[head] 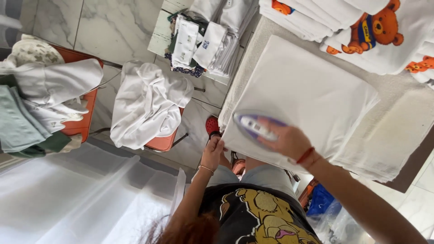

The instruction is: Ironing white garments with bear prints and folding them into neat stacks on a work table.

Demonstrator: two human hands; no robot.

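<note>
- The right hand [289,141] is closed around the handle of a purple and white electric iron [256,126], which lies flat on the near left corner of a folded white cloth [303,90].
- The left hand [212,152] hangs beside the counter's edge, at the corner of the white cloth just left of the iron; its fingers seem to touch the cloth's edge, though whether they pinch it cannot be told.
- The two hands are apart, the left one lower and to the left of the iron.
- The white cloth lies spread on a pale grey padded counter [407,122], on top of further folded white layers whose edges show to the right of the right hand.
- Beyond the cloth, far from the hands, sit stacks of white shirts printed with an orange teddy bear [375,29].
- Below the left hand a red shoe [212,125] rests on the marble-tiled floor [113,27].
- Left of the left hand an orange chair carries a crumpled white garment [147,101].
- Farther left, a second chair holds a pile of white and green clothes [36,99].
- Beyond the crumpled garment, a small stand holds bundles of folded white pieces [208,38].
</note>
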